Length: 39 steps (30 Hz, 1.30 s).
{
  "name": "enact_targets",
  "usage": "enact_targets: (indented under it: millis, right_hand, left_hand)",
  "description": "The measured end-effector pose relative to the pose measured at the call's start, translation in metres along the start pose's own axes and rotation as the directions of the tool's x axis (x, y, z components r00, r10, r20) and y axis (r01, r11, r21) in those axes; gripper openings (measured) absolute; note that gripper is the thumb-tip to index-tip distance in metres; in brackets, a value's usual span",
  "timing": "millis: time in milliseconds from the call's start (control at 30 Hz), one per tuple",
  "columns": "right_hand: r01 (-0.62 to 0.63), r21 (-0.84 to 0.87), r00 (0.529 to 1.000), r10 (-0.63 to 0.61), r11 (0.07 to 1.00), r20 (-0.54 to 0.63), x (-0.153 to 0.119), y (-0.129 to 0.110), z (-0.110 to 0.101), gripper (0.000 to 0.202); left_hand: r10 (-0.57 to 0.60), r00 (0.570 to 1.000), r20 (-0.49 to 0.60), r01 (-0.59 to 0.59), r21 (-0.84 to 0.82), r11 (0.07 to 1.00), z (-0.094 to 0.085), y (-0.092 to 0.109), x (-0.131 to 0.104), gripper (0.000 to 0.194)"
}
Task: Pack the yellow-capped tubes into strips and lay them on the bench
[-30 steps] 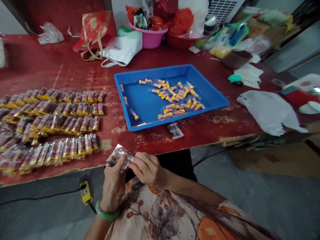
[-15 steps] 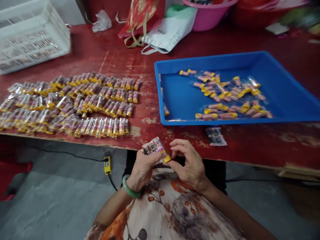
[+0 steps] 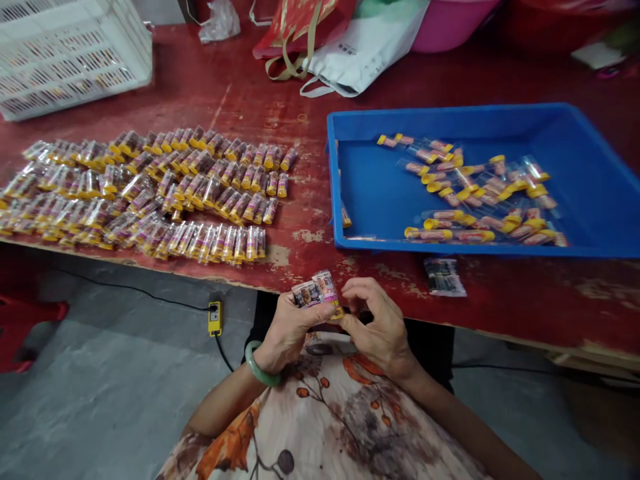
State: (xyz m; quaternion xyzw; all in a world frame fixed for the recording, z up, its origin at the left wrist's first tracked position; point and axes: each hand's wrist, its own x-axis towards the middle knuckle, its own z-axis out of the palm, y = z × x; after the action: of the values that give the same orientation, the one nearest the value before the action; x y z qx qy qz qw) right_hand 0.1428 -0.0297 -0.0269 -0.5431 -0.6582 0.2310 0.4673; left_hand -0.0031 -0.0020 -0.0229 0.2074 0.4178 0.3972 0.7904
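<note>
Packets [image 3: 325, 287], printed and yellow-ended, sit in the left hand's [image 3: 293, 323] pinch near the red table's [image 3: 310, 180] front edge. We judge them light, pliant, slick; best gripped by the sides. Right hand [image 3: 381, 325]: thumb and fingers parted beside them; a second ago, we saw them pinching.

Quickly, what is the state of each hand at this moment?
Left hand: closed, holding yellow-ended printed packaging.
Right hand: partly open, fingers loosely curled beside it; whether the thumb touches it cannot be told.
</note>
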Motion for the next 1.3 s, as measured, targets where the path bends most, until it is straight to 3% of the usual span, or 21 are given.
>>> enact_targets:
  millis: [233,400,567,667,833,1100,1233,1300]
  right_hand:
    - [-0.021,0.049,0.993,0.015,0.999,0.115,0.004,-0.002,-0.008,0.029]
    - [0.140,-0.056,0.990,-0.140,0.989,0.017,0.001,-0.007,-0.008,0.019]
    - [0.265,-0.261,0.953,-0.294,0.928,-0.077,-0.006,-0.005,-0.002,0.025]
    - [0.308,-0.291,0.934,-0.346,0.906,-0.089,-0.008,-0.004,0.000,0.029]
    - [0.298,-0.307,0.926,-0.352,0.904,-0.137,-0.009,-0.006,0.002,0.028]
    - [0.293,-0.347,0.928,-0.352,0.891,-0.120,-0.010,-0.005,0.006,0.024]
    - [0.331,-0.317,0.923,-0.374,0.889,-0.085,-0.008,-0.003,0.002,0.025]
    - [0.300,-0.198,0.952,-0.305,0.933,0.003,0.001,-0.002,-0.007,0.026]
  left_hand:
    - [-0.016,1.000,-0.006,0.015,-0.089,0.996,-0.003,0.004,0.002,0.027]
    - [-0.029,0.999,0.020,0.031,-0.097,0.995,-0.002,0.004,0.000,0.026]
    - [-0.028,1.000,0.011,0.030,-0.120,0.992,0.002,0.004,-0.003,0.027]
    - [-0.015,1.000,-0.002,0.015,-0.121,0.993,0.003,0.001,-0.004,0.030]
    - [0.025,1.000,-0.013,-0.026,-0.127,0.992,0.003,-0.002,-0.005,0.029]
    - [0.005,1.000,-0.017,-0.007,-0.136,0.991,0.005,-0.006,-0.008,0.027]
    - [0.018,1.000,-0.023,-0.021,-0.144,0.989,0.003,-0.005,-0.006,0.026]
    - [0.008,1.000,-0.020,-0.011,-0.137,0.991,-0.001,-0.002,-0.003,0.027]
